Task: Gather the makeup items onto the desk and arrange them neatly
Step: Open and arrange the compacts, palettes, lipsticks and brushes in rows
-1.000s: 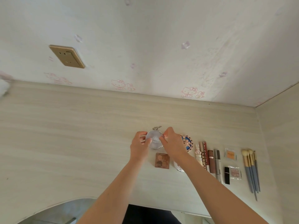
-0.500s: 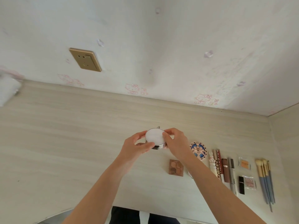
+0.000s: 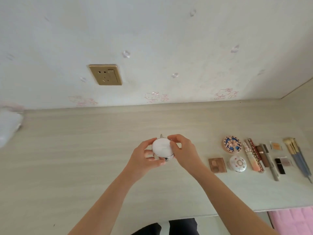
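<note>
- Round white compact (image 3: pixel 163 148), smooth lid and shiny metal rim, is held over the bench (image 3: pixel 84 158), well left of the row.
- Left hand (image 3: pixel 145 156) and right hand (image 3: pixel 183 150) both curl round its edge.
- Looks mostly done: patterned disc (image 3: pixel 232 144), brown square palette (image 3: pixel 217 165), slim tubes (image 3: pixel 254 155) and blue-handled brushes (image 3: pixel 295 155) are lined up at the right.
- Left to do: this compact likely joins the row.
- The bench is pale, matte wood-grain.
</note>
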Tool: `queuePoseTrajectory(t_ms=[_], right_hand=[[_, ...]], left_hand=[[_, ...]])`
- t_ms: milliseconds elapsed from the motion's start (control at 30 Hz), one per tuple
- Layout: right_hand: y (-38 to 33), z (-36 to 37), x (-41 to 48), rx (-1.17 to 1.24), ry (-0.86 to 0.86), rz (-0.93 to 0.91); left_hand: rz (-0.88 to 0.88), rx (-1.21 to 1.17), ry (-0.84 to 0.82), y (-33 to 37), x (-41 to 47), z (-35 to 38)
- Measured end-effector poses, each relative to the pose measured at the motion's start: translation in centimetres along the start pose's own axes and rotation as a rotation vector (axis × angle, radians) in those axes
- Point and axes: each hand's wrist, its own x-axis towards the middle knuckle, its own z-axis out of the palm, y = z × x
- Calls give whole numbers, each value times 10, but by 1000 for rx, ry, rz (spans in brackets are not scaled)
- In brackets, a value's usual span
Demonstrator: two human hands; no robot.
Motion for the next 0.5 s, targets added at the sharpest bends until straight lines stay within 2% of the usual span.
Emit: queuePoseTrajectory(t_ms=[200, 333, 500], right_hand=[[-10, 27, -29, -37, -47, -23], [-13, 35, -42, -118, -128, -167], [-9, 37, -47, -319, -327, -357]], left_hand=[[24, 45, -79, -11, -21, -34], [35, 27, -79, -16, -28, -48], [50, 32, -76, -26, -33, -56]])
